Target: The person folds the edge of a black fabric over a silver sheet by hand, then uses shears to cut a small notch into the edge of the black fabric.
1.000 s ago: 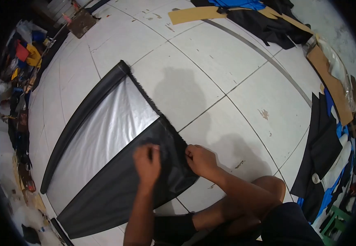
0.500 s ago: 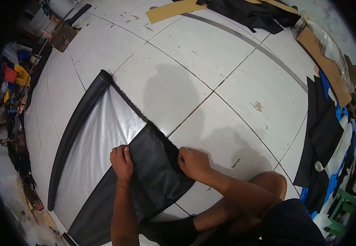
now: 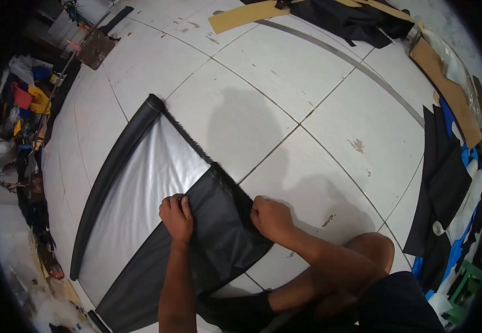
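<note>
Left hand [image 3: 177, 217]: fingers curled shut on the free edge of the black fabric flap [image 3: 224, 238], where that edge meets the silver face [image 3: 141, 188] of the sheet.
Right hand [image 3: 271, 217]: closed in a fist on the flap's frayed end, on the side away from the fabric roll [image 3: 113, 172].
Black fabric flap: lies folded over the silver face, stretched between the two hands.
Long axis: the flap runs roughly parallel to the roll, from the frayed end at the hands down past the left forearm.
Nearer the roll: the left hand; the right sits at the sheet's outer edge, touching the tiled floor [image 3: 285, 83].
Beyond the sheet: dark cloth pieces [image 3: 440, 188], well apart from the roll.
</note>
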Demonstrator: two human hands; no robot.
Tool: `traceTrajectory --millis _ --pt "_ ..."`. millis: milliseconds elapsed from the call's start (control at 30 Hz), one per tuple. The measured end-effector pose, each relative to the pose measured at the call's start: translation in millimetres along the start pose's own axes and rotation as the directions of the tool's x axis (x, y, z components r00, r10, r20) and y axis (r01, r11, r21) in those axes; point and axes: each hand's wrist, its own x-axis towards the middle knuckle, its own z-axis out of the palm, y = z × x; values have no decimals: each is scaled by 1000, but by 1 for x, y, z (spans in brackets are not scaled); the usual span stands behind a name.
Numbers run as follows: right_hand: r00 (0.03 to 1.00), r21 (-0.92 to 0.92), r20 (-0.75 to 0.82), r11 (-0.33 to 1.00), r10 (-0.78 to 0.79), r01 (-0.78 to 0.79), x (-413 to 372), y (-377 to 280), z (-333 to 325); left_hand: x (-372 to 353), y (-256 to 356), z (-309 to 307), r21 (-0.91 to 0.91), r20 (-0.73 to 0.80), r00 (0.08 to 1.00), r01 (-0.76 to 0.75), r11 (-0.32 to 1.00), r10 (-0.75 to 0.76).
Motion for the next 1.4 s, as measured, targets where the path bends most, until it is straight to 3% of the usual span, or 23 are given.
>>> traceTrajectory --millis 33,67,133,200,267,333,467,567,667,767,867,967,1067,1167,1233,1400 --pt "1000 8 12 1000 4 -4 0 0 -2 -1 5 -1 77 -117 992 -26 997 35" --pt "1000 15 28 1000 4 -4 2 -1 -5 -2 22 -2 -154 -50 993 94 984 -102" --pt "998 32 68 999 15 -17 -2 -2 -11 -16 73 -13 -540 185 935 355 763 -304" --pt "993 -33 113 999 24 -20 -5 -4 -14 -19 125 -33 -392 451 844 479 785 -290" --pt "994 -89 113 996 9 2 -4 -6 -22 -28 147 -26 -250 530 787 502 828 -317" --pt "997 -139 76 990 -3 14 -8 -6 -35 -32 143 -16 -297 551 781 512 806 -294" --pt "986 -109 163 994 22 -4 -11 -8 -35 -32 146 -25 -260 585 763 498 827 -275" --pt "988 -65 154 998 -4 14 -14 -5 -23 -25 151 -44 -350 566 774 536 769 -282" --pt "989 25 147 999 18 -22 -15 -5 -21 -41 143 -35 -491 249 954 274 827 -169" --pt "986 143 166 989 10 -34 -10 -5 -19 -53 121 -22 -376 292 956 119 919 -4" --pt "978 237 205 971 -29 -21 -4 1 -6 -51 115 -16 -425 386 922 219 878 -43" --pt "953 279 302 957 -15 -74 2 8 -1 -43 119 -15 -397 582 758 579 712 -293" --pt "912 286 406 956 -53 -71 8 0 -18 -27 139 -30 -301 580 735 594 746 -351" --pt "860 290 493 957 -131 -20 11 6 -18 -32 125 -18 -311 589 748 560 768 -307" --pt "822 222 558 975 -113 -16 11 4 -28 -39 108 -3 -373 607 731 609 701 -312" --pt "861 211 503 977 -78 -35 14 12 -16 -35 114 -18 -387 631 711 635 669 -310"
